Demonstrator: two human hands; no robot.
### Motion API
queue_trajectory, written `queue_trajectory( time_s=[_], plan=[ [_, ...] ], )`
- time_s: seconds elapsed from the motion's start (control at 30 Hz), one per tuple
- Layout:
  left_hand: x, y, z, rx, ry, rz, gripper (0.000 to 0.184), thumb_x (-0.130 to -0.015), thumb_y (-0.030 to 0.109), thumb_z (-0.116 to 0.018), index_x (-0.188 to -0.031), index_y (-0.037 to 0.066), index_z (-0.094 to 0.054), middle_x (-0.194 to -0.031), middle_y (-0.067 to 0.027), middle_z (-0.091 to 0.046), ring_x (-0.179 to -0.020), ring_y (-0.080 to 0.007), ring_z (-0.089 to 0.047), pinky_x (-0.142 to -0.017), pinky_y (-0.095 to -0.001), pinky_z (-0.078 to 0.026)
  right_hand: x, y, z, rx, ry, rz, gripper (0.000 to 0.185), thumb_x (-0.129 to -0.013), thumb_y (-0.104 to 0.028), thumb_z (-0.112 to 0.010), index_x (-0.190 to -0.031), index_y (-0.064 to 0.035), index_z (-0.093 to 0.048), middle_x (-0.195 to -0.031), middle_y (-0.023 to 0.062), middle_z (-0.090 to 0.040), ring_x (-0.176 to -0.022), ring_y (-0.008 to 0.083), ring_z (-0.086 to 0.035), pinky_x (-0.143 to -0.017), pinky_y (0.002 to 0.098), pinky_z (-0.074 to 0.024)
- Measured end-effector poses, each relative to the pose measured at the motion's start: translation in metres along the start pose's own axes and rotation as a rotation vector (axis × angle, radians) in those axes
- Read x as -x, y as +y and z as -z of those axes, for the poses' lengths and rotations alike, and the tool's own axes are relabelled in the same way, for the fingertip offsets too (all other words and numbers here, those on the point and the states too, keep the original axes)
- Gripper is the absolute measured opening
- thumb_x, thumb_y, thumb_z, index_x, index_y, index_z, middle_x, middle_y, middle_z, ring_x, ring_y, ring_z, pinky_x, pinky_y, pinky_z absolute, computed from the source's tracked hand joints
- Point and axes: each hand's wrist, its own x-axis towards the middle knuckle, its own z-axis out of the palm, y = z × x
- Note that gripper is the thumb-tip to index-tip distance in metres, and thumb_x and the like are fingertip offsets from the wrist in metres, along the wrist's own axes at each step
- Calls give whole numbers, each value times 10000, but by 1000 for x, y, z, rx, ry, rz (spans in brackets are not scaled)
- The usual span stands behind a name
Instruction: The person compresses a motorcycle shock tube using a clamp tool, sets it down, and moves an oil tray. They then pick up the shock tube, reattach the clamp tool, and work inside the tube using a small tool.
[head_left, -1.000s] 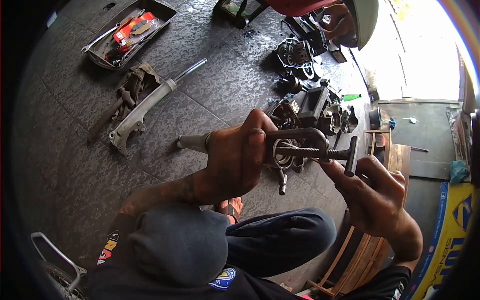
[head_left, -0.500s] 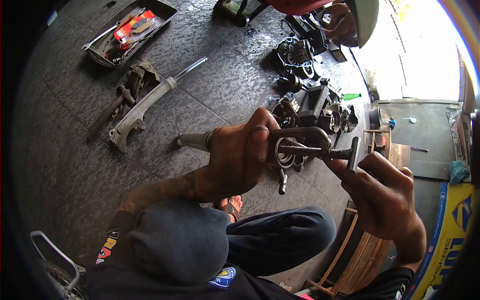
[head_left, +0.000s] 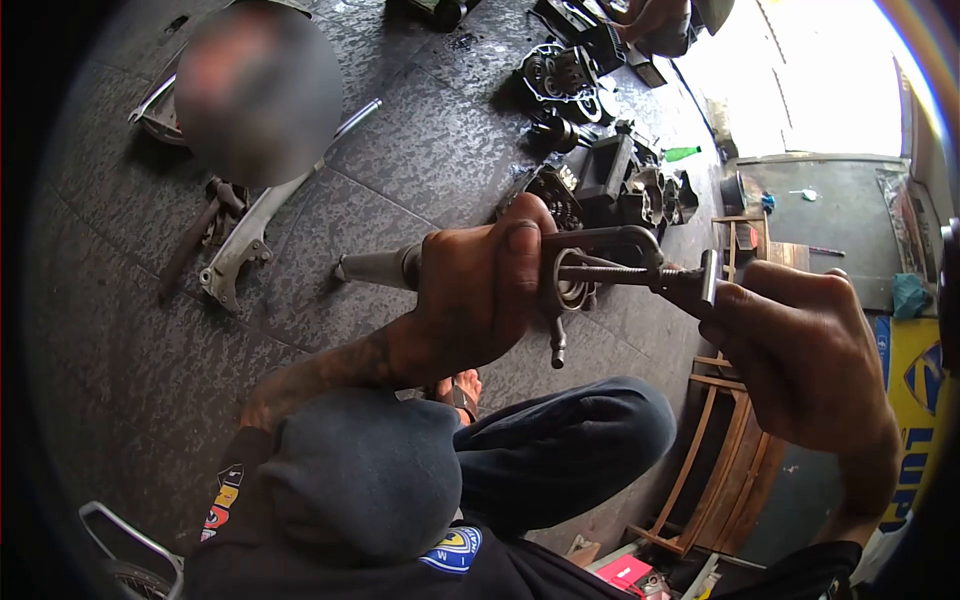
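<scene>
My left hand (head_left: pixel 478 290) is wrapped round a grey metal fork leg (head_left: pixel 380 268) and the frame of a hooked puller (head_left: pixel 610 238) at its open, ringed end (head_left: pixel 572 288). A long threaded screw (head_left: pixel 625 275) runs from the puller's bent end into that opening. My right hand (head_left: pixel 805 350) has curled fingers at the outer end of the screw, against its T-bar (head_left: pixel 709 278). Below the ring a short metal stub (head_left: pixel 558 345) sticks out. Part of the right fingers' grip is hidden behind the bar.
Another fork leg (head_left: pixel 240 245) lies on the tiled floor beside a dark rag (head_left: pixel 215 215). Engine parts (head_left: pixel 560 78) lie ahead, near a person's hand (head_left: pixel 650 22). A blurred patch covers most of a tool tray. Wooden furniture (head_left: pixel 740 465) stands at right.
The floor and objects have shifted left and up in view. The T-bar has turned more upright, and my right hand has shifted slightly outward. A blurred patch now hides the tray.
</scene>
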Motion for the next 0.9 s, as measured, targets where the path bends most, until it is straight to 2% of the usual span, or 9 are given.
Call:
queue_trajectory(
  time_s=[0.13,0.2,0.37,0.47,0.53,0.73,0.8,0.87,0.9],
  plan=[
    [0,3,6,21,-13,20,272,-958,187,-305,-812,64,-499,-517,-58,-558,-436,-209,-591,-410,-334,-455,-4,2,6,-64,-8,22,95,-712,30,-618,-801,-3,-620,-585,102,-503,-464,245,-519,-442,347,-376],
    [0,0,10,62,-83,-54,281,-959,186,-305,-804,52,-498,-511,-60,-554,-432,-209,-587,-410,-331,-451,-5,2,9,-102,-60,53,124,-708,30,-622,-824,-11,-639,-582,98,-503,-465,242,-523,-436,349,-375],
    [4,9,13,-123,29,-172,302,-966,191,-288,-798,45,-491,-511,-62,-549,-440,-204,-588,-408,-322,-440,5,-7,-5,13,-21,84,292,-721,34,-623,-1000,-47,-656,-608,83,-510,-475,203,-535,-420,338,-381],
    [1,11,14,-60,40,10,325,-975,214,-271,-804,44,-489,-523,-61,-557,-455,-189,-594,-416,-311,-437,5,-13,-10,115,-33,29,388,-754,13,-615,-1128,-89,-629,-629,71,-507,-483,173,-540,-423,320,-416],
    [-1,7,16,107,107,30,357,-984,244,-248,-812,41,-487,-536,-59,-569,-478,-167,-602,-433,-299,-438,0,-4,-15,47,46,81,385,-754,-8,-617,-1126,-107,-636,-648,75,-532,-501,172,-556,-434,312,-437],
    [5,18,31,160,77,83,414,-983,299,-247,-790,33,-498,-524,-46,-561,-479,-135,-585,-446,-277,-435,-4,8,-11,64,169,220,394,-696,-76,-653,-1087,-128,-666,-696,78,-591,-523,169,-580,-458,311,-455],
    [6,19,35,197,-58,165,409,-979,291,-261,-788,26,-508,-517,-43,-554,-477,-125,-581,-435,-273,-429,-4,9,-8,72,199,251,418,-659,-108,-670,-1076,-131,-677,-674,64,-587,-501,163,-564,-455,316,-448],
    [6,20,36,187,-60,159,386,-978,247,-272,-775,20,-508,-510,-53,-538,-467,-142,-580,-420,-274,-418,-6,18,-9,51,154,266,470,-619,-107,-681,-1088,-134,-679,-620,43,-546,-474,146,-518,-442,308,-417],
    [2,26,39,132,-153,171,466,-951,317,-246,-736,7,-521,-539,-59,-554,-478,-136,-555,-441,-275,-406,-8,24,-15,23,164,288,492,-602,-104,-687,-1093,-132,-680,-594,33,-524,-464,138,-496,-437,303,-401]
  ],
)
